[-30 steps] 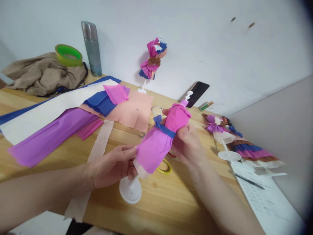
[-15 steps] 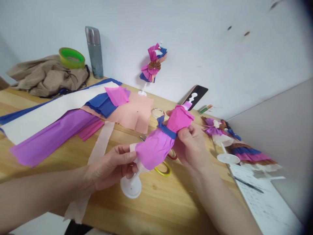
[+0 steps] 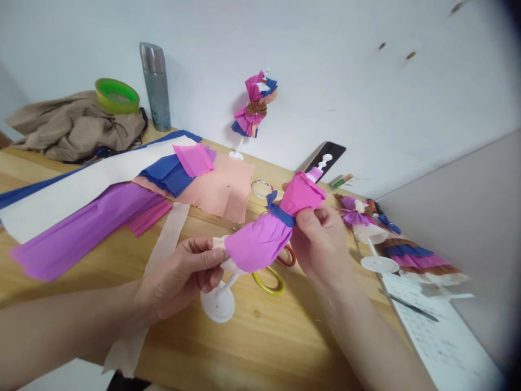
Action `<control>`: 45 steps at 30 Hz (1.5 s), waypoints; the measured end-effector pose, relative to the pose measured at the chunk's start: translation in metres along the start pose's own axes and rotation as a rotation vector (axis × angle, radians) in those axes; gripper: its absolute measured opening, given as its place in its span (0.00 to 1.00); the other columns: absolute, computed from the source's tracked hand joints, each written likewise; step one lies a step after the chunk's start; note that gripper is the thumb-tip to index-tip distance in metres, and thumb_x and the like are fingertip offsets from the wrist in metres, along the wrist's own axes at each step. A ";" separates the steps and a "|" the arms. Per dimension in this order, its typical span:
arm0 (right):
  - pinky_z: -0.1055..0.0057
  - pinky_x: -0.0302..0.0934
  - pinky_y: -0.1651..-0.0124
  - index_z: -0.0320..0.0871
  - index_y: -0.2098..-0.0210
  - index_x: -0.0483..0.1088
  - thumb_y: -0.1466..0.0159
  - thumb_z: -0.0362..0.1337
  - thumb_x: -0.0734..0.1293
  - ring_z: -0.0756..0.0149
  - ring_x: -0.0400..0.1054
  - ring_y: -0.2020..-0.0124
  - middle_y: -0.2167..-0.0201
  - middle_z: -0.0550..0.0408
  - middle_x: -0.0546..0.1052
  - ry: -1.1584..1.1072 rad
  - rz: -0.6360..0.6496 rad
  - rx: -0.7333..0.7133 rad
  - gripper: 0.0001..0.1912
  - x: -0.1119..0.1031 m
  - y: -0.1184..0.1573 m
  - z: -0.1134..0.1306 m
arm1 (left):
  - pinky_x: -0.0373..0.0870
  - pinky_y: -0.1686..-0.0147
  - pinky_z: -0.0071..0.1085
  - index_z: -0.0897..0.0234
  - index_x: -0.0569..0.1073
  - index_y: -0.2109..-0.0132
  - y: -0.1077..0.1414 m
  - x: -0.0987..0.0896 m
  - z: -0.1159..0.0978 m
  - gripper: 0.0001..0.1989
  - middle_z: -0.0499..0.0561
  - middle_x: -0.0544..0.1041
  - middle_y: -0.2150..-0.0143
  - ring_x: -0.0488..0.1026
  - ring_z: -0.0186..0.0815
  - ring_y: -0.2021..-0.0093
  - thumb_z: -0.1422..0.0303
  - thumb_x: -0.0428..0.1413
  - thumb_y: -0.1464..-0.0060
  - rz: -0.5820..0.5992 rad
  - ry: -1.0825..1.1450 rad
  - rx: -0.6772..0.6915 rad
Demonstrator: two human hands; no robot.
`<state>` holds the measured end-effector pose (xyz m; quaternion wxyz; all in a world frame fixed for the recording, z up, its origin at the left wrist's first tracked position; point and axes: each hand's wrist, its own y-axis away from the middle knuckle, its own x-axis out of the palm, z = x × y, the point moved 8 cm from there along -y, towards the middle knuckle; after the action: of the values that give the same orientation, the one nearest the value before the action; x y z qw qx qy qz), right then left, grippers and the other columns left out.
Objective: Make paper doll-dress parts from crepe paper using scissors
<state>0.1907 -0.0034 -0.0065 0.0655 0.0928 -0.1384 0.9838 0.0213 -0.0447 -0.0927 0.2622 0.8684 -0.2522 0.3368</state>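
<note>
A small white dress form [image 3: 218,303] is tilted between my hands, its round base at the lower left and its knobbed top at the upper right. It wears a crepe paper dress [image 3: 260,241] with a pink bodice, a blue waist band [image 3: 283,215] and a violet skirt. A white paper layer shows below the skirt hem. My left hand [image 3: 185,271] pinches this white layer between thumb and fingers. Around the bodice and waist, my right hand [image 3: 319,239] grips the form; some of its fingers are hidden behind. Scissors with yellow and red handles [image 3: 271,282] lie partly hidden beneath.
Crepe paper sheets [image 3: 81,231] cover the left of the table, with a pale strip [image 3: 166,233] beside them. A bottle [image 3: 156,89], a tape roll [image 3: 118,98] on brown cloth and a phone [image 3: 325,157] stand behind. Another dressed form [image 3: 256,108], more dresses [image 3: 419,255] and a written sheet [image 3: 443,326] surround.
The skirt's lower end and my left hand have shifted slightly up and left. More of the white layer and stand rod shows under the hem. My right hand keeps its hold.
</note>
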 end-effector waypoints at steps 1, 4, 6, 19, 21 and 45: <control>0.61 0.68 0.60 0.46 0.68 0.73 0.51 0.49 0.77 0.61 0.73 0.67 0.69 0.54 0.78 -0.001 -0.009 -0.009 0.17 -0.001 0.000 0.000 | 0.57 0.82 0.17 0.69 0.73 0.74 0.000 -0.001 0.000 0.13 0.45 0.69 0.84 0.62 0.21 0.84 0.64 0.66 0.52 -0.009 -0.009 0.005; 0.63 0.68 0.62 0.45 0.69 0.74 0.51 0.48 0.77 0.63 0.72 0.69 0.71 0.55 0.78 0.006 -0.021 -0.049 0.17 -0.003 -0.001 0.001 | 0.59 0.81 0.17 0.68 0.73 0.74 0.000 -0.005 -0.002 0.12 0.46 0.71 0.83 0.64 0.22 0.83 0.64 0.65 0.51 -0.051 -0.039 0.035; 0.65 0.68 0.63 0.45 0.70 0.75 0.51 0.47 0.77 0.64 0.71 0.70 0.71 0.56 0.78 0.008 -0.033 -0.065 0.16 -0.003 -0.001 0.001 | 0.59 0.82 0.17 0.68 0.74 0.74 0.000 -0.008 -0.004 0.12 0.46 0.72 0.83 0.64 0.22 0.83 0.64 0.66 0.52 -0.083 -0.048 0.050; 0.67 0.66 0.63 0.45 0.68 0.71 0.53 0.48 0.78 0.68 0.69 0.71 0.72 0.59 0.75 0.023 -0.094 -0.086 0.20 0.005 -0.006 0.007 | 0.62 0.77 0.20 0.65 0.71 0.69 -0.013 -0.029 -0.023 0.13 0.46 0.73 0.74 0.67 0.25 0.76 0.61 0.64 0.51 -0.214 -0.254 0.180; 0.66 0.66 0.62 0.44 0.67 0.71 0.53 0.48 0.77 0.67 0.69 0.70 0.70 0.58 0.75 0.035 -0.102 -0.085 0.20 0.004 -0.009 0.006 | 0.68 0.68 0.24 0.64 0.74 0.63 -0.018 -0.030 -0.037 0.15 0.51 0.77 0.63 0.73 0.31 0.66 0.57 0.63 0.50 -0.200 -0.415 0.280; 0.59 0.71 0.63 0.50 0.48 0.62 0.53 0.42 0.78 0.57 0.75 0.66 0.66 0.56 0.79 0.066 0.302 0.312 0.36 0.024 -0.013 -0.042 | 0.57 0.76 0.27 0.69 0.78 0.63 -0.064 0.018 -0.062 0.24 0.48 0.72 0.76 0.65 0.31 0.75 0.51 0.61 0.58 -0.018 -1.009 0.081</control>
<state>0.1623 0.0230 -0.0377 -0.0936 0.0477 0.0056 0.9945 0.0446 0.0362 -0.0586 0.0768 0.9347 -0.3266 -0.1173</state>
